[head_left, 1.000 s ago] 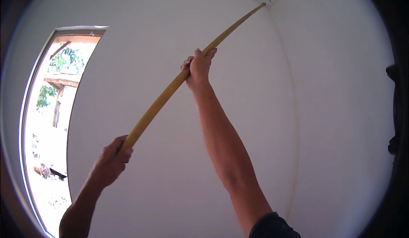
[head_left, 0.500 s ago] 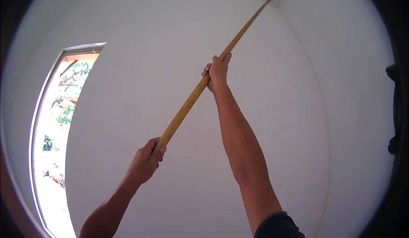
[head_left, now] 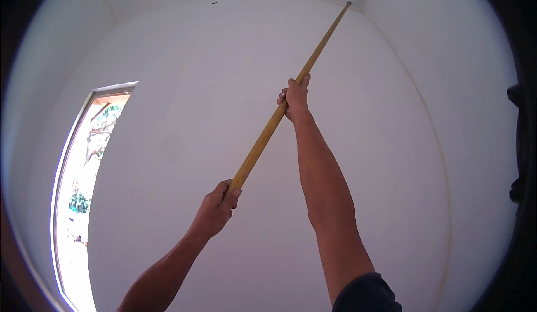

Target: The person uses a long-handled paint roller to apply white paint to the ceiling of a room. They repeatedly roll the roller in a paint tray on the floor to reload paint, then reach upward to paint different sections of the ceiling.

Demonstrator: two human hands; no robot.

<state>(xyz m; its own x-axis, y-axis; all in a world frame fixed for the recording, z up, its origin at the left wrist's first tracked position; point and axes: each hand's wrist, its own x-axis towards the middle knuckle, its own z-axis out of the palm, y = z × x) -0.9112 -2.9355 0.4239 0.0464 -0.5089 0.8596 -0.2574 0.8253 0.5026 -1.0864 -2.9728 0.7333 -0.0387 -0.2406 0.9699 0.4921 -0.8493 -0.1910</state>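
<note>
The wooden pole (head_left: pixel 291 97) runs as one long slant through the head view, from low left to high right, and I read its axis as the thing every coming move turns on. Its far tip sits in the upper corner (head_left: pixel 351 0) where the two white walls meet the ceiling; whether it touches the plaster there or stops just short I cannot tell.

My left hand (head_left: pixel 217 208) has its grip closed around the butt end, the low end nearest me. My right hand (head_left: pixel 295 97) is wrapped shut on the shaft about midway up, arm stretched nearly straight, so it is the hand nearer the tip and, I judge, the one that steers it. The working end lies up and to the right of both grips, well apart from either hand.

To the left of the pole, a tall window opening (head_left: pixel 84 189) shows daylight and greenery. A small dark mark (head_left: pixel 215 1) sits high near the ceiling line, left of the corner.
</note>
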